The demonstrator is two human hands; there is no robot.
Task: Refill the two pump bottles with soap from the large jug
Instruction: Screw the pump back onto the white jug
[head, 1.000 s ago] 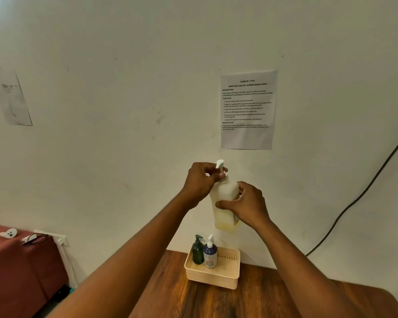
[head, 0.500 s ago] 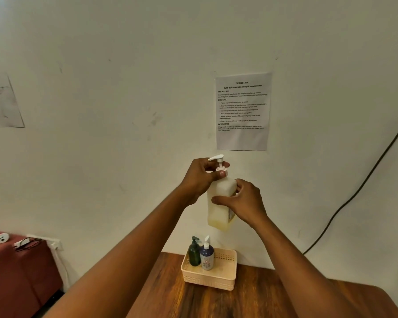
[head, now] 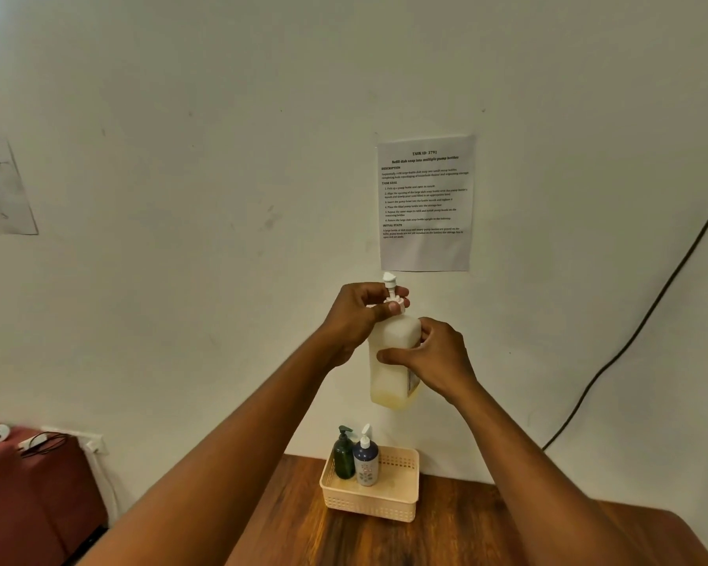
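Jug [head: 391, 361] held aloft; wall sheet [head: 426, 202] reads "TASK ID: 3791".

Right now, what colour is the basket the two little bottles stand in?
Pale cream basket, with rows of small holes, seen in the head view.

Probably a staged test room: a printed task sheet [head: 425, 203] taped to a bare wall [head: 221, 116] above a wooden table [head: 446, 537].

Soft, even, slightly dim light with a brighter patch at upper left, wide-angle bending at the edges, and fine print perhaps blurred on the paper notice [head: 425, 202].
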